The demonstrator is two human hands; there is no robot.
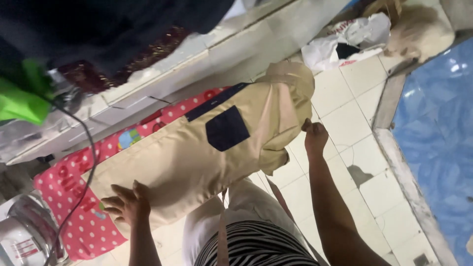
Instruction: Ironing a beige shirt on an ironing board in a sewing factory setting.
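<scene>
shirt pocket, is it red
No, the pocket on the beige shirt is dark navy blue.

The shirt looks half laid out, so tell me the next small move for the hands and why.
Probably draw the right hand outward to pull the beige cotton shirt with the navy chest pocket taut. Its collar end is bunched and folded where the fingers pinch it, while the left hand lies flat on the hem, pinning it to the red polka-dot padded board.

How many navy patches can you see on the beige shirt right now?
2: a square pocket mid-shirt, and a narrow strip along the upper edge above it. The shirt is folded at the collar end, so others may be hidden.
</scene>
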